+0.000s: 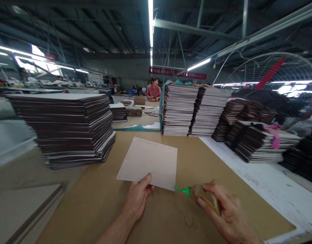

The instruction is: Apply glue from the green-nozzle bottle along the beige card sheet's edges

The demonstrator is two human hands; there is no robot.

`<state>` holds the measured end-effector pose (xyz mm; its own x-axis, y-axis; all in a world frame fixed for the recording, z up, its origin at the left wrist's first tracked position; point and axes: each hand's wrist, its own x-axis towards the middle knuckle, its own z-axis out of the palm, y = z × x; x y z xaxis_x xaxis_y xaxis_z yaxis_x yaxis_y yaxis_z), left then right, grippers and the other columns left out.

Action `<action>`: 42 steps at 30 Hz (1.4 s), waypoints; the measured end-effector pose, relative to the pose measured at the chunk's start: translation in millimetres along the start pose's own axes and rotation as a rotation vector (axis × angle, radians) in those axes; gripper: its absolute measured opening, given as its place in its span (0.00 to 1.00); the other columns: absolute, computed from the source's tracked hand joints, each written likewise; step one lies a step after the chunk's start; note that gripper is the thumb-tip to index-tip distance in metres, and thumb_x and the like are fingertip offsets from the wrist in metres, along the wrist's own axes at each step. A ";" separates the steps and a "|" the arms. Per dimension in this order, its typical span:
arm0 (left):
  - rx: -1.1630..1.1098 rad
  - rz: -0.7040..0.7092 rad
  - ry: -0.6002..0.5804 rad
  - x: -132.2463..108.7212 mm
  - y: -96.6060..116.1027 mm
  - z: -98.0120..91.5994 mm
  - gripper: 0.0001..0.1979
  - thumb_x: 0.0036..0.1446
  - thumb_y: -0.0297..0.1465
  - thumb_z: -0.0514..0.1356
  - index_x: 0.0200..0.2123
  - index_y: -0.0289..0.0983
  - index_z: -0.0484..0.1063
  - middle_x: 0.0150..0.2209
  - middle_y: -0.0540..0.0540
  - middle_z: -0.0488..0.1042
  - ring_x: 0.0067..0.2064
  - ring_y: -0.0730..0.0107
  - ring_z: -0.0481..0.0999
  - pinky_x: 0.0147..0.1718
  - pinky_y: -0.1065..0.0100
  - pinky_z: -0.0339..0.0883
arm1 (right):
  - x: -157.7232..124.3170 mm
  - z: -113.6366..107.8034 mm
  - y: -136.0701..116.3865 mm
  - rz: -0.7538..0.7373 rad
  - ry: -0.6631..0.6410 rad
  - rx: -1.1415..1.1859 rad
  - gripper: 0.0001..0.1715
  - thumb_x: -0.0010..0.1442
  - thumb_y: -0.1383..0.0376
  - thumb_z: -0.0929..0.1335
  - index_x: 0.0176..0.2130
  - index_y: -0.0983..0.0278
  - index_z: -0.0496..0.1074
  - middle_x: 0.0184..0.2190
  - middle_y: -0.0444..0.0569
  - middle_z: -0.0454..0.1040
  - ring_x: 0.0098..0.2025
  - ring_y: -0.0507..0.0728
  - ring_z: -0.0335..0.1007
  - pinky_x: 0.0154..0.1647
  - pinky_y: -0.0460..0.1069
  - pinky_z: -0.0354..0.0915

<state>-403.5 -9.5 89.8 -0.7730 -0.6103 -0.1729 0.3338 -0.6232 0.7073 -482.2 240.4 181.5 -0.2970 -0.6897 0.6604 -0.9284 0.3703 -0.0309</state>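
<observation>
A flat, pale square board (152, 161) is held tilted over the brown table top (102, 203). My left hand (139, 196) grips its near edge, thumb on the upper face and fingers beneath. Along the board's left and far edges run thin, shiny marks. In my right hand (224, 210) is a squeeze bottle (205, 196) with a green nozzle, fingers wrapped round its body. The nozzle tip points left and is at the board's near right corner; whether it touches I cannot tell.
A tall stack of dark-edged boards (67, 128) stands at the left. More stacks (180, 110) rise at the back right, beside a tied bundle (260, 142) with a pink strip. Loose boards (26, 210) lie at lower left. A co-worker (153, 91) is farther back. A large fan (275, 74) stands right.
</observation>
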 end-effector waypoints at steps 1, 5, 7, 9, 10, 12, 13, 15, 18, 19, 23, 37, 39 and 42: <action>-0.002 -0.002 0.006 0.0 0.2 0.0 0.29 0.35 0.39 0.76 0.38 0.30 0.72 0.37 0.44 0.72 0.36 0.69 0.70 0.27 0.73 0.68 | -0.7 0.2 0.4 -0.002 -0.017 0.004 0.13 0.63 0.56 0.65 0.45 0.59 0.64 0.33 0.45 0.70 0.32 0.49 0.72 0.27 0.42 0.70; -0.010 0.000 0.006 -1.2 1.2 0.3 0.29 0.34 0.39 0.76 0.37 0.30 0.73 0.37 0.44 0.73 0.35 0.70 0.70 0.26 0.73 0.68 | -1.3 -1.1 0.3 0.010 -0.016 0.013 0.14 0.62 0.56 0.65 0.45 0.59 0.64 0.34 0.45 0.70 0.31 0.49 0.72 0.27 0.42 0.70; -0.014 0.001 0.003 -2.1 1.7 0.9 0.29 0.34 0.39 0.76 0.38 0.30 0.72 0.37 0.44 0.73 0.35 0.69 0.70 0.26 0.73 0.68 | 0.7 -2.8 -0.4 0.016 -0.026 0.017 0.13 0.62 0.56 0.66 0.45 0.59 0.64 0.34 0.45 0.71 0.32 0.49 0.72 0.27 0.42 0.69; -0.018 -0.010 0.012 -2.6 2.1 1.4 0.31 0.32 0.39 0.77 0.38 0.30 0.72 0.37 0.44 0.73 0.35 0.69 0.70 0.26 0.73 0.68 | 3.5 -4.1 -0.8 0.021 -0.038 0.027 0.13 0.62 0.56 0.66 0.44 0.58 0.64 0.33 0.44 0.70 0.30 0.48 0.71 0.26 0.42 0.69; -0.018 -0.015 0.017 -2.7 2.2 1.6 0.31 0.31 0.39 0.77 0.38 0.29 0.72 0.36 0.44 0.73 0.35 0.69 0.70 0.26 0.73 0.68 | 4.9 -4.4 -0.8 0.029 -0.035 0.030 0.12 0.62 0.56 0.66 0.44 0.58 0.64 0.33 0.44 0.70 0.30 0.48 0.71 0.25 0.42 0.68; -0.013 -0.013 0.016 -2.3 2.2 1.6 0.32 0.31 0.40 0.77 0.38 0.29 0.72 0.36 0.44 0.73 0.35 0.70 0.70 0.26 0.73 0.69 | 7.0 -4.1 -0.8 0.060 -0.019 0.025 0.12 0.62 0.55 0.65 0.44 0.57 0.64 0.34 0.43 0.71 0.29 0.49 0.71 0.23 0.44 0.68; -0.011 -0.010 0.013 -1.9 2.0 1.5 0.31 0.32 0.40 0.77 0.38 0.30 0.72 0.36 0.44 0.73 0.35 0.70 0.70 0.26 0.73 0.69 | 7.6 -3.6 -0.8 0.076 -0.016 0.024 0.12 0.62 0.55 0.65 0.44 0.57 0.64 0.34 0.43 0.71 0.29 0.49 0.71 0.23 0.44 0.68; -0.017 0.001 0.014 -1.0 1.5 1.3 0.31 0.32 0.40 0.77 0.39 0.31 0.73 0.37 0.45 0.74 0.35 0.70 0.71 0.26 0.73 0.69 | 8.2 -2.8 -1.3 0.086 -0.053 0.035 0.11 0.63 0.55 0.64 0.44 0.56 0.63 0.34 0.42 0.71 0.29 0.49 0.71 0.24 0.45 0.68; -0.022 -0.001 0.023 -0.4 1.2 1.4 0.31 0.32 0.39 0.77 0.38 0.31 0.73 0.36 0.45 0.74 0.35 0.70 0.71 0.26 0.73 0.69 | 8.3 -2.6 -2.9 0.052 -0.109 0.057 0.11 0.63 0.55 0.64 0.44 0.55 0.63 0.33 0.41 0.71 0.30 0.49 0.71 0.25 0.45 0.68; -0.022 -0.005 0.023 -0.6 1.5 1.7 0.31 0.31 0.39 0.77 0.38 0.31 0.73 0.36 0.45 0.73 0.35 0.69 0.70 0.26 0.73 0.69 | 8.4 -2.8 -3.2 0.046 -0.104 0.056 0.11 0.63 0.55 0.64 0.44 0.55 0.63 0.33 0.41 0.71 0.30 0.49 0.71 0.24 0.45 0.68; -0.044 -0.013 0.032 -2.4 3.7 3.4 0.32 0.29 0.39 0.78 0.37 0.30 0.73 0.36 0.44 0.73 0.35 0.69 0.70 0.25 0.73 0.69 | 10.4 -5.2 -1.5 0.100 -0.070 0.087 0.12 0.62 0.54 0.65 0.44 0.55 0.63 0.33 0.41 0.71 0.30 0.49 0.71 0.23 0.44 0.65; -0.003 -0.039 -0.003 -7.0 6.8 5.7 0.34 0.31 0.39 0.77 0.42 0.32 0.71 0.40 0.43 0.74 0.37 0.68 0.71 0.27 0.73 0.70 | 16.1 4.0 14.8 0.375 -0.024 0.240 0.17 0.59 0.51 0.67 0.43 0.58 0.67 0.37 0.42 0.72 0.35 0.50 0.68 0.35 0.47 0.64; -0.022 -0.055 0.039 -9.5 10.2 3.8 0.35 0.25 0.37 0.79 0.40 0.32 0.72 0.38 0.44 0.74 0.37 0.65 0.71 0.27 0.72 0.72 | 11.2 4.0 10.6 0.467 -0.088 0.362 0.19 0.59 0.49 0.66 0.41 0.61 0.67 0.34 0.44 0.71 0.35 0.51 0.66 0.36 0.48 0.61; -0.065 -0.033 0.154 -0.9 7.0 5.6 0.23 0.32 0.27 0.76 0.34 0.34 0.72 0.39 0.45 0.75 0.38 0.61 0.73 0.28 0.66 0.76 | -4.0 9.8 5.8 0.672 -0.096 0.896 0.27 0.54 0.46 0.68 0.41 0.64 0.62 0.24 0.41 0.63 0.26 0.48 0.56 0.26 0.45 0.53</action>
<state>-403.6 -10.6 98.8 -0.6939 -0.6535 -0.3022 0.3476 -0.6717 0.6542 -488.6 239.2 171.4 -0.7776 -0.5779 0.2476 -0.3875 0.1304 -0.9126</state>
